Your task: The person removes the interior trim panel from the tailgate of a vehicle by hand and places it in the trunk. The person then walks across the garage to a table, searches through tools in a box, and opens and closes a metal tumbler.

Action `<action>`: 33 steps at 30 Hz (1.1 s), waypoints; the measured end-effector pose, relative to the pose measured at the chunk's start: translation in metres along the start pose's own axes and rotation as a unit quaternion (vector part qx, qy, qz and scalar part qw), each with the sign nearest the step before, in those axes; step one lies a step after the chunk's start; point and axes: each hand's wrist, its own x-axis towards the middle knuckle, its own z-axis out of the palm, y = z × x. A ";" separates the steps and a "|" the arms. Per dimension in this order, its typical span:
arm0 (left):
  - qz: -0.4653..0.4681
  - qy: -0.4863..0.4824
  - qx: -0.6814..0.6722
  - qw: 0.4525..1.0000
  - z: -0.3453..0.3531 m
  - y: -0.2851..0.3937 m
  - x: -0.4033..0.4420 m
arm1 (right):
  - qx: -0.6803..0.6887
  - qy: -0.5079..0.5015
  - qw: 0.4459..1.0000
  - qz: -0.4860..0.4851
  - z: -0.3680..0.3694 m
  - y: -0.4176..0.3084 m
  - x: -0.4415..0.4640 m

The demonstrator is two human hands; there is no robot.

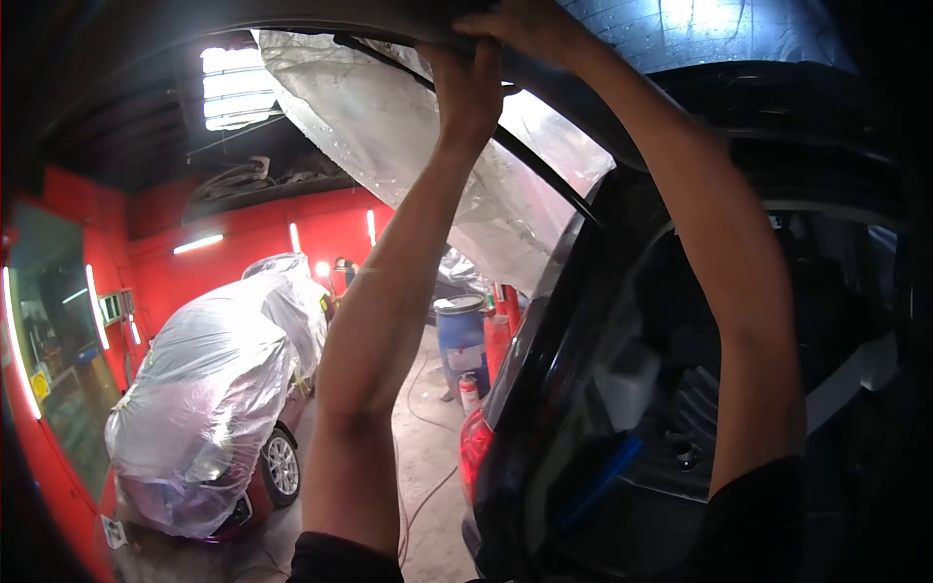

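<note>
Both my arms reach up to the raised tailgate (pixel 573 92) of a dark car. My left hand (pixel 468 85) is closed at the tailgate's lower edge, thumb up against the dark surface and the other fingers partly hidden. Just to its right and higher, my right hand (pixel 530 29) touches the tailgate's dark inner side. Its fingers point left and sink into shadow, so their grip is unclear. A black support strut (pixel 549 175) slants down behind my left wrist to the car body. Translucent plastic sheeting (pixel 355 102) hangs beyond the strut. The wet rear window (pixel 709 29) shows at top right.
The open cargo area (pixel 671 428) lies below my right arm, with a blue object (pixel 603 481) in it. A plastic-covered car (pixel 209 398) stands at left. A blue drum (pixel 462 340) and a fire extinguisher (pixel 468 394) stand behind; a hose (pixel 428 500) crosses the floor.
</note>
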 end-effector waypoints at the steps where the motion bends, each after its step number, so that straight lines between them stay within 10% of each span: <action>1: 0.000 0.002 -0.006 1.000 -0.002 0.003 0.000 | -0.084 -0.029 0.996 0.031 -0.002 -0.014 -0.020; 5: -0.080 -0.069 -0.041 0.994 -0.025 0.011 0.003 | -0.174 0.094 0.979 0.040 0.019 -0.020 -0.073; 7: -0.072 -0.087 -0.051 0.992 -0.025 0.018 0.005 | -0.411 0.075 0.898 -0.137 0.004 0.036 -0.085; 10: -0.122 -0.013 0.053 0.991 -0.014 0.024 -0.003 | -0.436 0.070 0.897 -0.021 0.009 0.053 -0.102; 14: 0.085 0.156 0.137 0.974 0.019 -0.020 0.009 | -0.474 -0.011 0.880 0.014 -0.023 0.073 -0.087; 16: 0.192 0.250 0.189 0.930 0.022 -0.042 0.012 | -0.490 -0.062 0.860 -0.130 -0.042 0.082 -0.079; 20: 0.174 0.227 0.250 0.925 0.009 -0.030 0.008 | -0.448 -0.044 0.890 0.066 -0.013 0.045 -0.085; 23: 0.111 0.115 0.178 0.971 -0.009 -0.047 0.012 | -0.524 0.103 0.843 -0.065 0.014 0.048 -0.123; 27: 0.088 0.119 0.139 0.979 0.006 -0.024 0.013 | -0.481 0.009 0.876 0.045 -0.005 0.038 -0.094; 31: -0.031 0.028 0.177 0.983 -0.022 -0.033 0.007 | -0.478 0.062 0.862 -0.156 -0.003 0.154 -0.107; 33: -0.077 -0.082 0.281 0.953 -0.035 -0.008 -0.015 | -0.526 0.022 0.840 0.128 0.008 0.039 -0.112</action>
